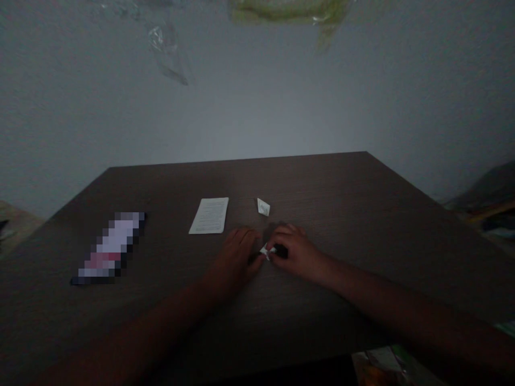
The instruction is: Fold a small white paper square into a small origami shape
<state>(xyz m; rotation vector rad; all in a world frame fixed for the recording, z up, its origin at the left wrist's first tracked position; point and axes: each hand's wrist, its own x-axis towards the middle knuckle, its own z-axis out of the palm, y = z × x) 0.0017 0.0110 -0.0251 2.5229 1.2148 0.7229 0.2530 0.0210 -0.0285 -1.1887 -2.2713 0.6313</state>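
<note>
- Right hand [295,249] pinches a small paper scrap [267,251]; left hand [238,252], fingers together, touches it from its other side, grip unclear.
- Seemingly mid-crease; the next move calls for firm fingertip pressure.

I count two hands, left hand [237,253] and right hand [294,250], on one tabletop [362,214]. Two paper bits: a held scrap [267,251] between them, a loose scrap [263,207] at twelve o'clock. One sheet [210,215] at eleven o'clock, one flat object [109,247] at nine.
</note>
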